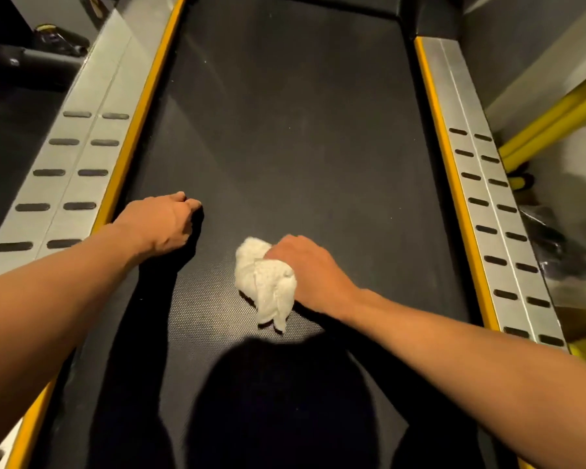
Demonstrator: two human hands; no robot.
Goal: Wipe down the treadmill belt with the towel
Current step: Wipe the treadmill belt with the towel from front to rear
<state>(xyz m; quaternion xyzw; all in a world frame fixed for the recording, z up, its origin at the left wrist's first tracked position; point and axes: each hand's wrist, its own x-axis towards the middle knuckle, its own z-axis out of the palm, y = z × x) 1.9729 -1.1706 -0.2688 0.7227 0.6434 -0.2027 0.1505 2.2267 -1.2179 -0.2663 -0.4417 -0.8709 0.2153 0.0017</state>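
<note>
The right hand [307,269] grips a crumpled white terry towel [263,282] pressed onto the black textured treadmill belt [285,130] near its middle, while the left hand [163,221], clenched and holding nothing, rests on the belt just beside the left yellow edge strip [129,157].

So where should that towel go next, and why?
Probably push the towel forward along the belt: the right hand grips it bunched close in, the left hand rests on the belt beside it, and the stretch ahead shows faint smudges.
</note>
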